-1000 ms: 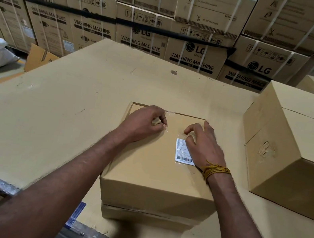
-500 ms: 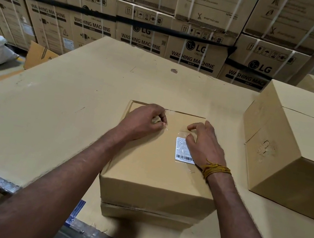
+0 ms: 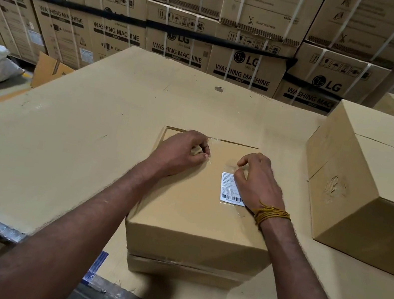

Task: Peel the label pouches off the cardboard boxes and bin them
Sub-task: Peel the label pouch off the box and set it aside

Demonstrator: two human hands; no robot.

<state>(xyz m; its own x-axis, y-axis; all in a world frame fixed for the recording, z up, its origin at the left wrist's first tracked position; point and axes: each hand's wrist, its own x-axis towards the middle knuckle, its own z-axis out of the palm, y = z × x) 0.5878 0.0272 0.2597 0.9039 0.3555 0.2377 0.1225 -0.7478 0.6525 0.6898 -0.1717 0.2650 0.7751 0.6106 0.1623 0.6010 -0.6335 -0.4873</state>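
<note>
You stand at a cardboard-covered table point(image 3: 86, 143) walled in by stacked washing-machine cartons point(image 3: 248, 63), where a small box point(image 3: 194, 217) carries its clear label pouch point(image 3: 232, 190) on top, your left hand point(image 3: 179, 154) pinching the film's far edge, your right hand point(image 3: 256, 181) curled, fingertips pressing the pouch.

Under the hands point(image 3: 217, 163) sits a plain tan box point(image 3: 195, 215) bearing a white label point(image 3: 229, 190) with a black barcode. A mustard-yellow thread point(image 3: 271, 214) wraps the right wrist. Beyond the hands, brown cartons point(image 3: 247, 66) carry black lettering and white straps.
</note>
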